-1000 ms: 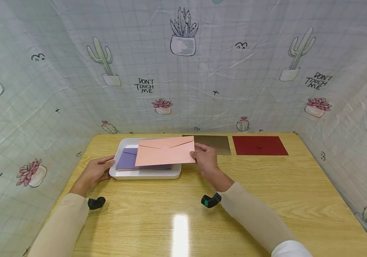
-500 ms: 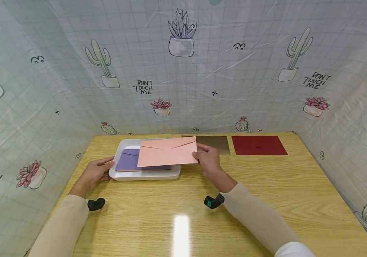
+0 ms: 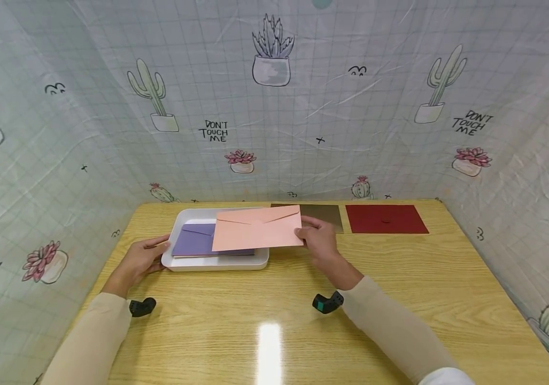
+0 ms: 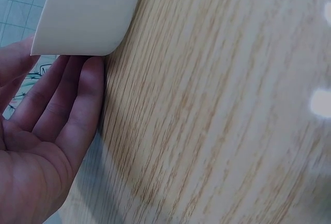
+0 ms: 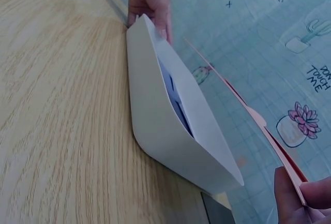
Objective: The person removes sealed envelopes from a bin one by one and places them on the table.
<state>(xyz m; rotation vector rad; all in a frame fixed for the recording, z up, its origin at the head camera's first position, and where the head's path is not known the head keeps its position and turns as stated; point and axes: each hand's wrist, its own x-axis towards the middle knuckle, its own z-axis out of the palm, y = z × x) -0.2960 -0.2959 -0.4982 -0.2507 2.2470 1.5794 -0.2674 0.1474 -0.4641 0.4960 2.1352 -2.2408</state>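
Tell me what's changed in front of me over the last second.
Your right hand has carried the peach envelope a little to the right, uncovering more of the purple envelope in the white tray. Nothing was newly gripped or let go. Your left hand stays on the tray's left end, and the tray and red envelope look unmoved.

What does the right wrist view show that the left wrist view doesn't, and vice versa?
Only right wrist: the right hand pinching the peach envelope, nearly edge-on; the purple envelope inside the white tray; a dark flat corner on the table.
Only left wrist: bright glare spots on the table.
Both: the left hand at the tray's end, the tray, table and patterned backdrop.
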